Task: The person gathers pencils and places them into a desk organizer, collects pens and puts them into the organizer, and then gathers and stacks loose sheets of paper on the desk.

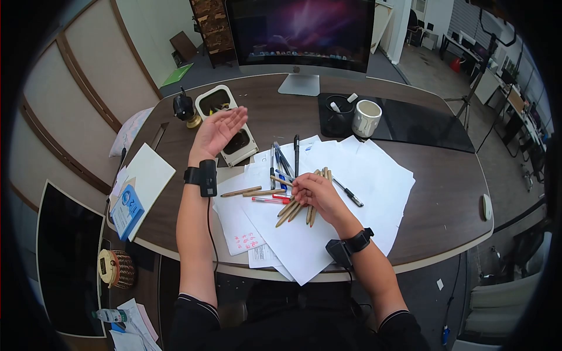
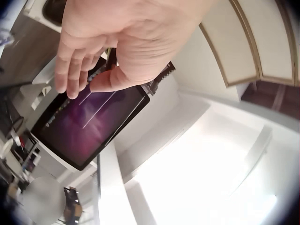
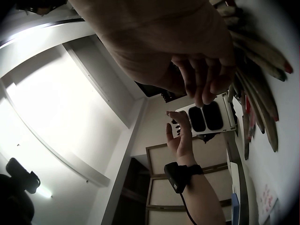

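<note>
In the head view, the left hand (image 1: 219,132) was above a pale box (image 1: 239,159) with dark openings, its palm turned upward. Its fingers were free and almost straight, and they held nothing. The right hand (image 1: 319,196) was over the paper sheets (image 1: 374,169), with bent fingers. One wooden pencil (image 1: 281,181) reached to its fingertips, but I could not tell if they pinched it. The bundle of wooden pencils (image 1: 287,217) lay partly below this hand, and two other pencils (image 1: 241,191) lay to the left. Around them were a red pen (image 1: 269,200) and a black pen (image 1: 297,155). The mug (image 1: 367,119) stood behind the sheets, near the monitor (image 1: 298,32).

In the left wrist view, the left hand was seen in front of the monitor, with the fingers relaxed and the thumb apart from them. No object was visible in its grasp.

In the right wrist view, the right hand was dark, and its fingers were curled beside the bundle of wooden pencils. What was inside them could not be seen. Beyond, the left hand was open near the pale box.
</note>
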Demonstrator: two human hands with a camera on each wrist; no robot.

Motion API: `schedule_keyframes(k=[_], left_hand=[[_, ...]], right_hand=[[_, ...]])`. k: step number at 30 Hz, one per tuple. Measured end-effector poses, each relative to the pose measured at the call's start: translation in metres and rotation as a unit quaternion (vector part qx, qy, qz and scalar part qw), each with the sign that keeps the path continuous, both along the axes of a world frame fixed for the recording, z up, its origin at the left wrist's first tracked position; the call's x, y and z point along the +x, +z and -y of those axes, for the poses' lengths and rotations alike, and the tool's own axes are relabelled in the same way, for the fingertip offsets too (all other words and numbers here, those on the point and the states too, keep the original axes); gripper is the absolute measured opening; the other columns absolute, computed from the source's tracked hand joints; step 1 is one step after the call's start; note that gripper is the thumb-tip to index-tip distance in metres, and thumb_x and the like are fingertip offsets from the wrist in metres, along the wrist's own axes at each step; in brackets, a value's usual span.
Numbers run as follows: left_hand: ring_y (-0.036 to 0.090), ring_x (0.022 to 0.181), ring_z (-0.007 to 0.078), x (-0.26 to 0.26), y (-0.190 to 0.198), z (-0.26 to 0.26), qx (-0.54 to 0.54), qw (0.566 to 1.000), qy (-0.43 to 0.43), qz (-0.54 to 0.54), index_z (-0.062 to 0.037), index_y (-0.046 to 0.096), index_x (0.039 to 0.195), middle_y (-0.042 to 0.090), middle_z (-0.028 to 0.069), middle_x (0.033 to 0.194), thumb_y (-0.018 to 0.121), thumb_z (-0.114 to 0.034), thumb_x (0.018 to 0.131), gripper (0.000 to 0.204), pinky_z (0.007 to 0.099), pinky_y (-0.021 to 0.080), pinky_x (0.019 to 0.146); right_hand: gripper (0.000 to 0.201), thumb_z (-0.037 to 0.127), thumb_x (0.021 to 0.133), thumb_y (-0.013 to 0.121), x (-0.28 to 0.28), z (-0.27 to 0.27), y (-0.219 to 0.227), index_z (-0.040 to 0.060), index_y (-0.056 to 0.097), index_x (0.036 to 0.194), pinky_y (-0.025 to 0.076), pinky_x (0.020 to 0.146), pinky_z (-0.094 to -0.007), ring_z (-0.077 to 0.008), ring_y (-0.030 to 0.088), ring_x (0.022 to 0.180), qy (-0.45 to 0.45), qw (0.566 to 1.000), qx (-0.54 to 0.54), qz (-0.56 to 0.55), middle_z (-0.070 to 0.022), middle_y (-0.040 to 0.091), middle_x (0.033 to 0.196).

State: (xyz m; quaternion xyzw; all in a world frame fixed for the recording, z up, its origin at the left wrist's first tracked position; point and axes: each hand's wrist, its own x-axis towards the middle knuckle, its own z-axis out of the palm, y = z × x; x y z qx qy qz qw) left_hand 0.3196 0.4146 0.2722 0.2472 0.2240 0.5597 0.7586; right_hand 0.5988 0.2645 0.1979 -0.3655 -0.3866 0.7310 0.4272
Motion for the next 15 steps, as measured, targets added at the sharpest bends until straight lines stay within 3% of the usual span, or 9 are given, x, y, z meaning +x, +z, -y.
schedule_keyframes(k=[2, 9, 11, 15], left_hand=[[0.061, 0.109, 0.0288, -0.001, 0.002, 0.008, 0.029, 0.991, 0.002, -0.129, 0.0143, 0.049, 0.116, 0.059, 0.0219, 0.116, 0.049, 0.001, 0.089, 0.030, 0.0389, 0.052, 0.098], [0.067, 0.096, 0.0240, -0.018, 0.019, -0.001, -0.004, 0.984, -0.083, -0.154, 0.0106, 0.055, 0.115, 0.066, 0.0183, 0.107, 0.045, -0.009, 0.094, 0.031, 0.0360, 0.056, 0.087], [0.068, 0.093, 0.0237, -0.013, 0.018, 0.009, -0.016, 0.972, -0.080, -0.219, 0.0091, 0.056, 0.114, 0.067, 0.0172, 0.104, 0.046, -0.014, 0.094, 0.032, 0.0354, 0.056, 0.084], [0.068, 0.083, 0.0174, 0.008, 0.010, 0.046, 0.015, 0.899, -0.113, -0.424, 0.0002, 0.063, 0.103, 0.069, 0.0103, 0.095, 0.055, -0.023, 0.093, 0.027, 0.0298, 0.056, 0.075]], right_hand=[[0.014, 0.018, 0.096, 0.052, 0.000, 0.000, 0.001, 0.0062, 0.059, 0.097, 0.045, 0.067, -0.0195, -0.0074, 0.056, 0.073, 0.000, 1.000, 0.001, 0.003, -0.0028, 0.062, 0.084], [0.014, 0.017, 0.096, 0.052, -0.001, 0.001, -0.001, 0.0060, 0.060, 0.096, 0.045, 0.066, -0.0193, -0.0071, 0.056, 0.072, 0.004, 1.000, -0.004, -0.003, -0.0025, 0.062, 0.084], [0.015, 0.017, 0.096, 0.051, 0.000, 0.001, 0.000, 0.0056, 0.060, 0.096, 0.045, 0.064, -0.0191, -0.0069, 0.056, 0.071, -0.001, 1.000, 0.001, -0.004, -0.0027, 0.062, 0.083], [0.015, 0.016, 0.095, 0.051, 0.008, -0.006, 0.007, 0.0038, 0.060, 0.095, 0.044, 0.058, -0.0181, -0.0064, 0.056, 0.067, -0.029, 0.999, 0.026, -0.026, -0.0037, 0.063, 0.082]])
